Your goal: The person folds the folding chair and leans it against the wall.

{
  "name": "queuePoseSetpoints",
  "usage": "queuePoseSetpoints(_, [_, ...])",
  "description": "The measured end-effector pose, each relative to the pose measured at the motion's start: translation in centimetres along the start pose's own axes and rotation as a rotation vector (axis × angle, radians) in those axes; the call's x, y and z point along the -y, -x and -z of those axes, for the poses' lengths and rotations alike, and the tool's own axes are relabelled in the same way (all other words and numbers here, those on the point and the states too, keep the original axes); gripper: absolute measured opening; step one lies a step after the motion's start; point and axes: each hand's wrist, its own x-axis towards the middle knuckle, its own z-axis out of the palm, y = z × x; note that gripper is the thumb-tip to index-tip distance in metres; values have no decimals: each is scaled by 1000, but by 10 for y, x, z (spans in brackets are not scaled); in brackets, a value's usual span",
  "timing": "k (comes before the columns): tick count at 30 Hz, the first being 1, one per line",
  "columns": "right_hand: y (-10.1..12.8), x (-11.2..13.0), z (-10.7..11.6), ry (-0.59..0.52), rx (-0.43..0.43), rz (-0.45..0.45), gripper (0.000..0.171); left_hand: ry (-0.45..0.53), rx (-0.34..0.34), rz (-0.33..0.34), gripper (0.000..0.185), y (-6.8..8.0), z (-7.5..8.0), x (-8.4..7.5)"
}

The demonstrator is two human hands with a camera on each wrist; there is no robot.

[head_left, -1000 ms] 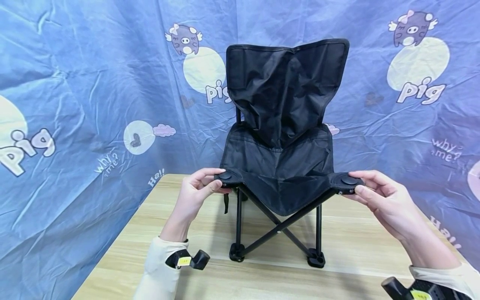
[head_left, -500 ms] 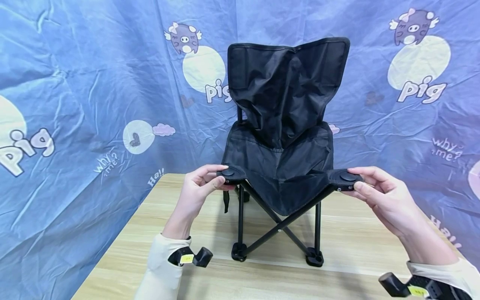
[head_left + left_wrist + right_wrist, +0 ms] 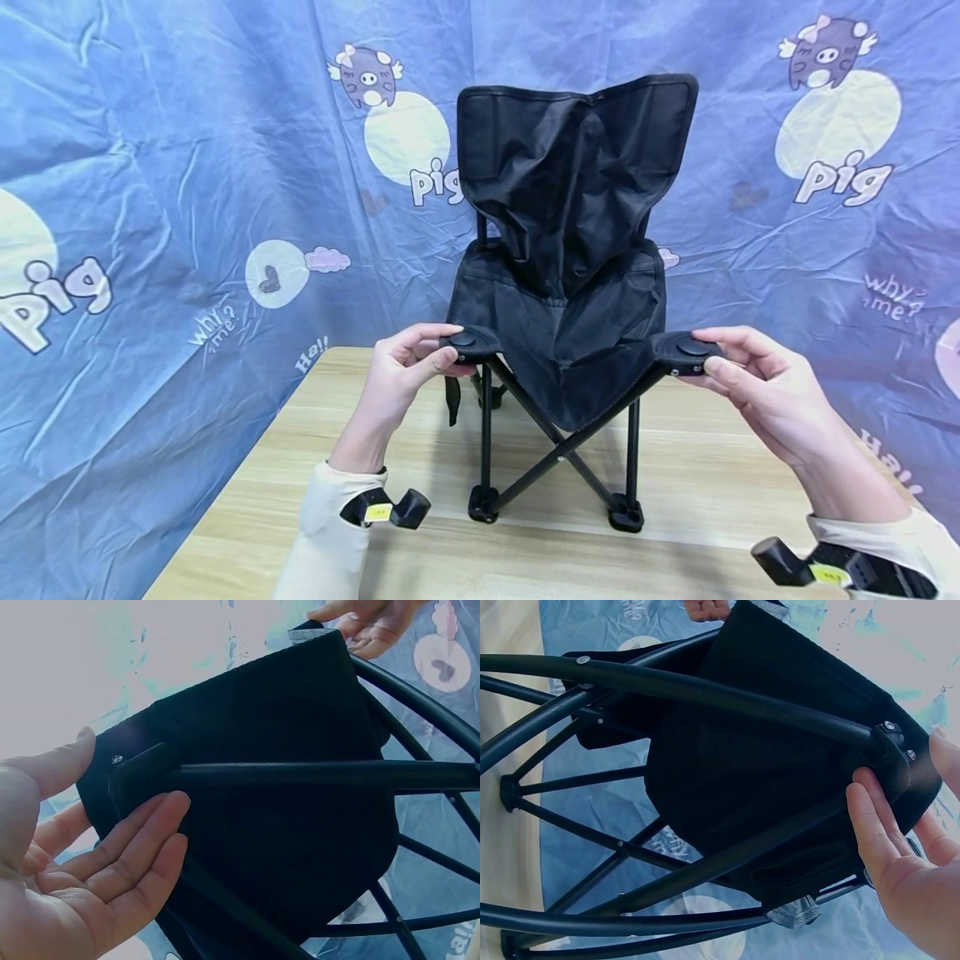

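Folding chair (image 3: 566,275) stands upright on the bench (image 3: 705,492), front corners pinched: left hand (image 3: 401,375) on one, right hand (image 3: 757,392) on the other. Risk: as the crossed legs (image 3: 558,454) scissor, fingers could get nipped, or the chair could tip backward.

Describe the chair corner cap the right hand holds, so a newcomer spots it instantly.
On the wooden table stands a black folding chair. At its seat's front edge, the right hand pinches a round black corner cap. Its twin sits in the left hand across the seat.
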Motion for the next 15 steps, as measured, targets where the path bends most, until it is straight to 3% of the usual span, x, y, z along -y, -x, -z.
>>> queuePoseSetpoints(15, [-6,-1,-5,-42,-7,12,38,16,30,5,21,-7,-6,-3])
